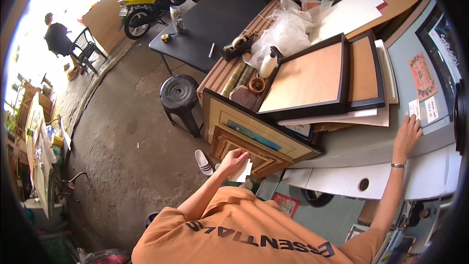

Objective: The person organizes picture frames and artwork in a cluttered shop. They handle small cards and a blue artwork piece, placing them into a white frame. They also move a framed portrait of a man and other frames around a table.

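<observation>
My left hand point(235, 160) is closed on several small white cards point(240, 172), held low in front of my body beside a framed picture point(254, 134). Stretched out to the far right, my right hand point(409, 131) has its fingertips at the lower edge of a small white card point(414, 108) and seems to pinch it. That card is at the blue-grey surface, next to a second white card point(431, 109). Above the pair lies a reddish printed piece with an ornate edge point(422, 77). The underside of my right fingers is hidden.
Black frames with wooden backing point(305, 76) are stacked between my hands. Behind them lie bubble wrap point(288, 29), a white spray bottle point(268, 63) and a tape dispenser point(238, 46). A black stool point(180, 95) and a dark table point(215, 19) stand to the left. A person point(57, 36) sits farther off.
</observation>
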`<state>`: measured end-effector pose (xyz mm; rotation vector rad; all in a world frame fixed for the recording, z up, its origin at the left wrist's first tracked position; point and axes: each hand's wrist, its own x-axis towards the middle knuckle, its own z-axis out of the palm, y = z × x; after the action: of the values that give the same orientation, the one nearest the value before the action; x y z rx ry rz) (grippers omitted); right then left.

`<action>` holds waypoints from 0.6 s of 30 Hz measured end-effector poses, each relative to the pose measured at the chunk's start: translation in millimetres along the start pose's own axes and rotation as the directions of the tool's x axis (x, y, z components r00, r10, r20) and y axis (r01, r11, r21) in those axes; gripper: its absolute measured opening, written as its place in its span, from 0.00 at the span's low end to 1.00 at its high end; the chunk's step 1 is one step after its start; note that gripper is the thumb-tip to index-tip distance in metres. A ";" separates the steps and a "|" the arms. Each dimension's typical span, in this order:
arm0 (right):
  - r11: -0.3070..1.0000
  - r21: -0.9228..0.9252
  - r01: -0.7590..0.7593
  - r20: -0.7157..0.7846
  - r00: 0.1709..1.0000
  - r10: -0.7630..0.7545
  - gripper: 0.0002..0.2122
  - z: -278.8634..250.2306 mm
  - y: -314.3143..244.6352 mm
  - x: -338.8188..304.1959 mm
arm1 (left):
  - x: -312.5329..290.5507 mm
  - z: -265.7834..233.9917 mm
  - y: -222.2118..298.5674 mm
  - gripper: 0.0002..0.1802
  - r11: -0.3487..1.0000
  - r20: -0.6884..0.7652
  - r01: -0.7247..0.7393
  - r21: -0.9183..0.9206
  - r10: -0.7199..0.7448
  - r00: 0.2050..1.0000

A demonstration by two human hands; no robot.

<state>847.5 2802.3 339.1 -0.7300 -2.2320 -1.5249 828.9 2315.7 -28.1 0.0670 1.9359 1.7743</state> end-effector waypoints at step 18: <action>0.880 0.450 0.153 -0.382 0.924 0.035 0.04 -12.6 -33.6 -21.0 | -25.6 -1.1 -19.2 0.16 0.992 -0.012 0.054 -0.114 -0.056 0.998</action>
<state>844.7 2776.2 306.9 -0.1932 -2.1972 -0.9644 856.4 2302.5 -37.8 -0.0393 1.8252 1.8501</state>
